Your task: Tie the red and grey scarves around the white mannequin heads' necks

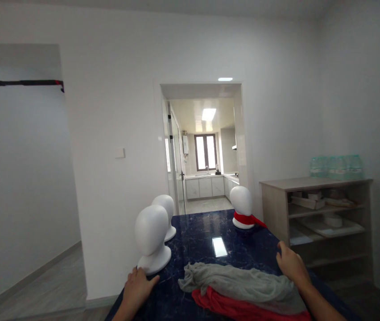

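My left hand [138, 286] lies open at the left edge of the dark blue marbled table [196, 240], thumb spread, beside the base of a white foam mannequin head [151, 234]. A second white mannequin head [166, 214] stands just behind that one. On the right edge of the table rests my right hand [292, 263], empty, its fingers partly hidden but apart. Between my hands lie a crumpled grey scarf [240, 281] and, partly under it, a red cloth [220, 303]. At the far right corner, a red scarf [243, 219] is wrapped round the neck of another mannequin head [241, 199].
A wooden shelf unit [313, 183] stands to the right, with bottled water [337, 167] on top and trays [333, 225] inside. Beyond the table, a doorway opens onto a kitchen with white cabinets [205, 187]. A wall [119, 223] borders the left side.
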Action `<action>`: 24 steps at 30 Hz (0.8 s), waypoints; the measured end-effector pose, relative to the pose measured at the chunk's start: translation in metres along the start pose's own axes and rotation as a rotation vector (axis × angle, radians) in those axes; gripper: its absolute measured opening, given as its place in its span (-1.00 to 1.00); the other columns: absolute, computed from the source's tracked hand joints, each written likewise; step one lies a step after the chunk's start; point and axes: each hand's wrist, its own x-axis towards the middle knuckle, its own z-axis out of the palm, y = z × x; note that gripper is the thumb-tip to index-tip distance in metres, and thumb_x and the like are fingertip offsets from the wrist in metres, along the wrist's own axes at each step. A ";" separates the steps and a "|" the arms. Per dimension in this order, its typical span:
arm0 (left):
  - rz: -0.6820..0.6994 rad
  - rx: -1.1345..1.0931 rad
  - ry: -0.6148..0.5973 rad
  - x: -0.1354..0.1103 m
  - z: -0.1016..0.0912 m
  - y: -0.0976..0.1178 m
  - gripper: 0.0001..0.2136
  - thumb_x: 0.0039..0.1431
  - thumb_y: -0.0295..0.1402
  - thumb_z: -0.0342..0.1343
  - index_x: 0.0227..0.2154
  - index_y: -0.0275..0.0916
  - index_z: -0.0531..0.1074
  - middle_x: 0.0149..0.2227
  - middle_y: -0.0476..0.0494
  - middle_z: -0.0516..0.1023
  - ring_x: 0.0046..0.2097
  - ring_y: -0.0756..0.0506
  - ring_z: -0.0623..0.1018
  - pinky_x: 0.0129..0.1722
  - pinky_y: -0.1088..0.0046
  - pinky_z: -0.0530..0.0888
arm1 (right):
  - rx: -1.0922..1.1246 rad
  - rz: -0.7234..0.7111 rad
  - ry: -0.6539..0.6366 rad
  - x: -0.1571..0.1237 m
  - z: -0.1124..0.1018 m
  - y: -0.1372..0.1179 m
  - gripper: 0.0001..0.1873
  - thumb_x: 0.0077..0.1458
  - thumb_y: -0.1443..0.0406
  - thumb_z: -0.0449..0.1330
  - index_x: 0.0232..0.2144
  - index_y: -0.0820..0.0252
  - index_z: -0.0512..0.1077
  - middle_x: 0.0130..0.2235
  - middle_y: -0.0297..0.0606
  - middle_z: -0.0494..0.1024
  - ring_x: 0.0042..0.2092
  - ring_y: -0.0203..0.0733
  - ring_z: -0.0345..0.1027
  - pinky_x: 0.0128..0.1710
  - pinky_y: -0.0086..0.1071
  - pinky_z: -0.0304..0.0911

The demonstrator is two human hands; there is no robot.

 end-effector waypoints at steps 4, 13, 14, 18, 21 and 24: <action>0.474 -0.241 -0.217 -0.056 0.003 0.057 -0.57 0.23 -0.12 0.15 0.12 -0.14 0.50 0.34 -0.28 0.45 0.37 -0.30 0.43 0.39 0.18 0.32 | -0.010 -0.007 -0.006 0.000 -0.002 -0.002 -0.77 0.35 0.37 0.03 0.00 0.18 0.38 -0.01 -0.03 0.68 0.02 -0.03 0.59 -0.08 -0.30 0.21; 1.343 -0.210 -0.638 -0.103 0.021 0.182 -0.42 0.21 -0.04 0.33 0.28 0.17 0.40 0.58 -0.03 -0.05 0.54 -0.44 0.07 0.51 -0.18 -0.09 | 0.000 -0.022 -0.019 0.000 -0.002 0.001 -0.78 0.37 0.38 -0.02 -0.02 0.19 0.36 0.01 -0.04 0.67 0.00 -0.02 0.60 -0.08 -0.27 0.20; 1.371 -0.189 -0.629 -0.103 0.024 0.185 -0.45 0.26 -0.01 0.27 0.30 0.18 0.38 0.58 -0.02 -0.05 0.53 -0.46 0.08 0.51 -0.19 -0.06 | 0.008 -0.014 -0.020 -0.001 -0.002 0.001 -0.78 0.37 0.37 -0.02 -0.02 0.19 0.35 0.01 -0.04 0.67 -0.01 -0.02 0.60 -0.08 -0.27 0.19; 1.349 -0.110 -0.539 -0.101 0.034 0.196 -0.57 0.41 0.02 0.04 0.26 0.14 0.43 0.52 -0.06 0.17 0.41 -0.39 0.36 0.40 -0.02 0.29 | 0.037 0.004 -0.040 -0.002 -0.007 -0.002 -0.79 0.36 0.37 0.00 -0.02 0.18 0.36 -0.01 -0.05 0.68 -0.02 -0.03 0.59 -0.07 -0.27 0.18; 1.183 -0.028 -0.450 -0.090 0.045 0.207 -0.67 0.41 -0.10 0.07 0.13 0.05 0.54 0.32 -0.17 0.46 0.21 -0.32 0.55 0.22 0.09 0.48 | 0.039 0.016 -0.051 -0.004 -0.013 -0.005 -0.78 0.35 0.37 -0.01 -0.03 0.18 0.36 -0.06 -0.05 0.68 -0.04 -0.02 0.59 -0.09 -0.26 0.17; 0.883 0.003 -0.374 -0.064 0.052 0.217 -0.79 0.39 -0.24 0.15 0.00 -0.05 0.59 0.12 -0.19 0.59 0.11 -0.25 0.59 0.15 0.13 0.53 | 0.047 0.024 -0.041 -0.007 -0.017 -0.006 -0.79 0.34 0.36 -0.01 -0.05 0.17 0.36 -0.12 -0.08 0.69 -0.09 -0.02 0.59 -0.12 -0.26 0.16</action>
